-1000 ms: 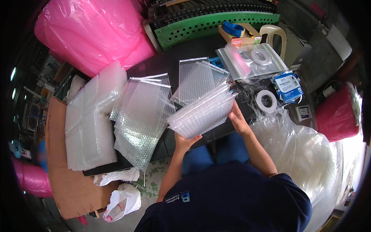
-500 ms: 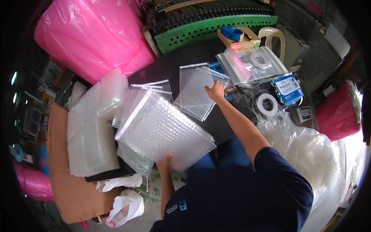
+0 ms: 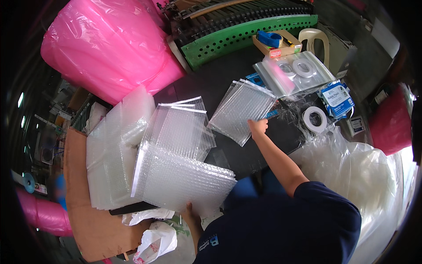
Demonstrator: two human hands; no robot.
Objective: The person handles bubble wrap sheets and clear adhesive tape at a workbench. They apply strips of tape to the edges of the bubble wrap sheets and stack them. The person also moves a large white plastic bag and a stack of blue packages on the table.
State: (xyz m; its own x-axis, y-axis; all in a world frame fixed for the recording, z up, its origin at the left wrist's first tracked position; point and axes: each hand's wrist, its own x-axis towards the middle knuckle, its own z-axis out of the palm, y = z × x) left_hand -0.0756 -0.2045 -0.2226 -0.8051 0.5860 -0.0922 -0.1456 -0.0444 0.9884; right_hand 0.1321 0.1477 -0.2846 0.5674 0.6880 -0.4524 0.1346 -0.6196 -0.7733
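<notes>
Several clear bubble pouches with a white strip along one edge are in my left hand, which grips their lower edge from below; most of its fingers are behind the plastic. Farther right, my right hand pinches the right edge of a smaller bunch of bubble pouches over the black table. Between the two lies a fanned pile of bubble pouches, partly covered by those in my left hand. Left of it rests a thick stack of folded bubble wrap.
Tape rolls lie at the right, beside a blue-and-white pack and clear plastic sheets. A cardboard box holds blue tape. Large pink rolls stand behind left; a clear plastic bag bulges at the right.
The pouches in my left hand have swung lower and flatter, uncovering more of the pile behind. My right hand has moved toward me, and its pouches have turned and drawn together.
</notes>
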